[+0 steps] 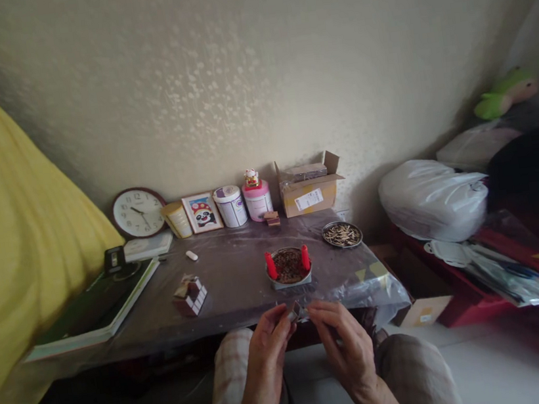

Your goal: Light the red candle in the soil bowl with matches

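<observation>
My left hand (267, 348) and my right hand (343, 341) meet just in front of the table's near edge, above my knees. Both pinch a small crinkled silvery wrapper (296, 310) between their fingertips. What the wrapper holds is too small to tell. Right behind the hands, on the plastic-covered table (241, 285), stands a small metal pan (289, 267) with dark brown pieces in it and two red handles.
A round plate of thin pale sticks (342, 234) lies right of the pan. A small brown and white block (190, 295) sits left. A clock (138, 212), framed picture, tubs and a cardboard box (308, 188) line the wall. Books lie left; bags are piled right.
</observation>
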Available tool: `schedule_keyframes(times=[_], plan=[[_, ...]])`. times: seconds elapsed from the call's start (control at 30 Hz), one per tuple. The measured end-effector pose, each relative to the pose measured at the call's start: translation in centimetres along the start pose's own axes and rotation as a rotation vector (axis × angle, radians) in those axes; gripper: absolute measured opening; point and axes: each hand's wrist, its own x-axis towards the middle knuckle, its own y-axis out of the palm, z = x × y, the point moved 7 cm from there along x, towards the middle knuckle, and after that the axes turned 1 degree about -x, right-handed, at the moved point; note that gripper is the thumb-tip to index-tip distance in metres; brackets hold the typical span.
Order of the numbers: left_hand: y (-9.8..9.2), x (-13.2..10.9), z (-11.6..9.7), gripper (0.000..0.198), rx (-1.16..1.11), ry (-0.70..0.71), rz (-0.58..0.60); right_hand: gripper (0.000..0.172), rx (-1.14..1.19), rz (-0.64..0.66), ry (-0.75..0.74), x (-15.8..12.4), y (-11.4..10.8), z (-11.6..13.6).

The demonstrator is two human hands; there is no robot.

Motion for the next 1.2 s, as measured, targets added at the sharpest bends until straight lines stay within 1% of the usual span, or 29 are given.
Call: schedule_keyframes(times=[0.1, 0.2, 0.27, 0.33, 0.4, 0.43, 0.47, 0.5, 0.6, 0.63, 0.7, 0.8, 0.9, 1.0, 1.1, 1.2], plan=[[0.2, -0.1, -0.1, 0.023, 0.0, 0.009, 0.011, 0.024, -0.059, 0.025, -0.04, -0.1, 0.5, -0.4], [0.3, 0.0, -0.1, 0.024, 0.003, 0.013, 0.01, 0.023, -0.083, 0.017, -0.019, 0.1, 0.1, -0.6], [0.0, 0.2, 0.0, 0.026, 0.016, 0.006, -0.022, 0.027, -0.063, -0.029, -0.018, 0.4, -0.8, -0.1], [-0.2, 0.4, 0.1, 0.026, 0.02, -0.001, -0.061, 0.032, -0.028, -0.063, -0.055, 0.6, -1.5, 0.7], [0.0, 0.3, 0.0, 0.025, 0.017, 0.001, -0.053, 0.032, -0.028, -0.024, -0.112, 0.5, -1.0, 0.8], [0.2, 0.2, -0.2, 0.024, 0.02, 0.007, -0.036, 0.029, -0.057, 0.014, -0.139, 0.3, -0.5, 0.4], [0.4, 0.1, -0.3, 0.024, 0.031, 0.012, -0.018, 0.025, -0.112, 0.055, -0.133, 0.1, 0.2, -0.5], [0.5, -0.1, -0.5, 0.024, 0.051, 0.015, -0.011, 0.021, -0.18, 0.049, -0.096, -0.1, 0.6, -1.8], [0.3, -0.4, -0.7, 0.025, 0.105, 0.007, -0.034, 0.013, -0.248, -0.084, 0.088, -0.6, 0.1, -5.8], [0.2, -0.5, -0.6, 0.025, 0.11, 0.0, -0.04, 0.011, -0.245, -0.117, 0.125, -0.6, -0.3, -6.6], [0.0, -0.4, -0.5, 0.025, 0.103, -0.01, -0.042, 0.009, -0.226, -0.16, 0.157, -0.3, -1.1, -7.2], [-0.2, -0.3, -0.2, 0.026, 0.092, -0.02, -0.045, 0.009, -0.2, -0.21, 0.193, 0.6, -2.4, -6.9], [-0.3, -0.3, -0.3, 0.028, 0.084, -0.012, -0.072, 0.009, -0.171, -0.225, 0.241, 1.1, -2.9, -6.3], [-0.1, -0.3, -0.5, 0.027, 0.081, -0.004, -0.068, 0.006, -0.109, -0.184, 0.242, 1.0, -2.3, -5.0], [0.3, -0.2, -0.4, 0.024, 0.066, 0.008, -0.031, 0.008, -0.034, -0.106, 0.182, 0.5, -1.0, -3.2], [0.7, 0.0, -0.2, 0.021, 0.037, 0.017, 0.013, 0.013, -0.008, -0.038, 0.105, 0.2, 0.2, -1.9]])
